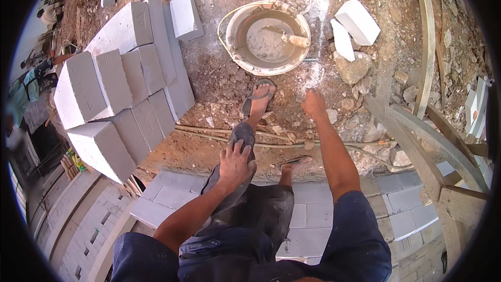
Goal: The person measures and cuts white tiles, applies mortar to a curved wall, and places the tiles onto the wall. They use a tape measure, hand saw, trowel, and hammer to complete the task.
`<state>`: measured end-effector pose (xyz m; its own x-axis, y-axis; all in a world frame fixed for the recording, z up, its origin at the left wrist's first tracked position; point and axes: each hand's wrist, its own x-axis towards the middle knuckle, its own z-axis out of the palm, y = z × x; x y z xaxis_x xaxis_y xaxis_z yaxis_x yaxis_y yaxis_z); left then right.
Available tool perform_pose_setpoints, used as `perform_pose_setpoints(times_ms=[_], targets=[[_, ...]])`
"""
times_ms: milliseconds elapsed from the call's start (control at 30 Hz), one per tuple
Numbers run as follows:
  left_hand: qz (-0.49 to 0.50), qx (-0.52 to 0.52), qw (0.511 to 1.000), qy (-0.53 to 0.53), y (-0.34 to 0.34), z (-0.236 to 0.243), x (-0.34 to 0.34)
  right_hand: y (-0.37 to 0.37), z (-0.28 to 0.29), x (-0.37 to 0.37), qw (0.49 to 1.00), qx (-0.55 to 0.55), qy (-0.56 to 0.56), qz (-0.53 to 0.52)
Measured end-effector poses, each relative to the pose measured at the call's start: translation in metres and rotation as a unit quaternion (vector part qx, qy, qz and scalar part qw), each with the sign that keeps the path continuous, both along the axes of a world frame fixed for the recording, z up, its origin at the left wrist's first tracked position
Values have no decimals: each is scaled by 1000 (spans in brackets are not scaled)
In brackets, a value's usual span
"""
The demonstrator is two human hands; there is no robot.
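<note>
My left hand (236,166) rests on my bent left knee, its fingers spread over the dark trouser leg (242,138). My right hand (314,105) reaches out over the dirt with fingers curled in; whatever may be inside them is hidden. Just beyond it stands a round, mortar-stained bucket (234,47), partly filled with wet grey mortar (266,42). A trowel (295,40) lies in the bucket, its wooden handle against the right side of the rim. Neither hand touches the bucket or the trowel.
Stacked pale blocks (112,81) stand at left, with a single block (186,17) beside them. White block pieces (358,22) lie near a rock (353,68) at right. Wooden beams (417,146) cross the right side. A hose (266,145) runs over the dirt. At far left is another person (34,81).
</note>
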<state>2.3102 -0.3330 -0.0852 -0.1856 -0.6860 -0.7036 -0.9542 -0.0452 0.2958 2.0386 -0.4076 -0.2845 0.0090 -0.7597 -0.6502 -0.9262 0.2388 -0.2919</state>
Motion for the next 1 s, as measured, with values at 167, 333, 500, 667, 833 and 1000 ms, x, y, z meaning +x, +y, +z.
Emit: perform_pose_setpoints(times_ms=[167, 333, 500, 667, 833, 1000], targets=[[3, 87, 995, -57, -69, -19, 7, -101, -128, 16, 993, -11, 94, 69], [15, 109, 993, -47, -104, -31, 17, -88, -197, 14, 972, -43, -185, -142], [-6, 159, 986, -46, -120, -42, 25, -53, -189, 10, 977, 92, -76, 176], [-16, 190, 981, -45, -118, -42, 34, -3, -91, 40, 992, 112, -6, 50], [-82, 121, 989, -6, -120, -42, 35, 102, 25, 50, 950, 228, -14, -215], [-245, 10, 966, 84, -111, -21, 23, 217, 171, 103, 851, 206, -80, -477]])
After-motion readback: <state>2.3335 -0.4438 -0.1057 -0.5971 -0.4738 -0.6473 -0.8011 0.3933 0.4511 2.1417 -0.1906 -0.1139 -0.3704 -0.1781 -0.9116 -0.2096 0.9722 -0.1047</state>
